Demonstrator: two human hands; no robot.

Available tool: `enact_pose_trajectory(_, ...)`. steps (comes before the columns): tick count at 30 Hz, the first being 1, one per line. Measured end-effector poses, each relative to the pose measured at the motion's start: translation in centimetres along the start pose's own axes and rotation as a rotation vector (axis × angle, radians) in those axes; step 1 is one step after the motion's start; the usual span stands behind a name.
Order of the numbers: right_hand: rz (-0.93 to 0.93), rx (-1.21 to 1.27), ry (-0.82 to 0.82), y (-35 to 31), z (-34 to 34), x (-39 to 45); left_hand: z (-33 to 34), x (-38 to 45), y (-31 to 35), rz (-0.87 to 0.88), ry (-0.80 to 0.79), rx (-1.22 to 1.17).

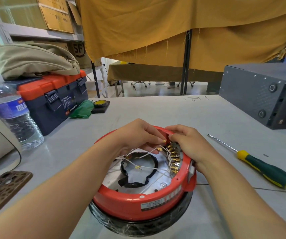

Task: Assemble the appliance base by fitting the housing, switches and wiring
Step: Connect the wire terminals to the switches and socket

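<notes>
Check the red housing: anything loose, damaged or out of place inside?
Inside the red housing, black tape around the central opening is ragged, one flap peeling inward. Several white wires cross it loosely, brass terminals unplugged. The left hand pinches one.

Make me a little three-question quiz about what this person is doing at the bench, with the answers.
1. True or false: the screwdriver is in the right hand.
2. What does the left hand pinch? A) a brass wire terminal B) the water bottle C) the toolbox latch
3. Fill in: the housing being wired is coloured ____.

Key:
1. False; it lies on the table, right of the housing.
2. A; the terminal is held near the row of switch contacts.
3. Red.
</notes>
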State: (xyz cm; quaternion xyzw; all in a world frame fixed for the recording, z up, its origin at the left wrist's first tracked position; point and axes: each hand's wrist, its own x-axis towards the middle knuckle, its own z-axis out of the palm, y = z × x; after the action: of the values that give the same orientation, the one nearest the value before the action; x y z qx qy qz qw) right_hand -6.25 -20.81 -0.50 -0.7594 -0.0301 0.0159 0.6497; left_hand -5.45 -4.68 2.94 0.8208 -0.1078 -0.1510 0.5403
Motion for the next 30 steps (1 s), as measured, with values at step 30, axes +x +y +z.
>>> enact_pose_trajectory(30,0.006,0.043,0.126,0.5,0.9,0.2,0.8,0.9,0.4,-0.042,0.007,0.019)
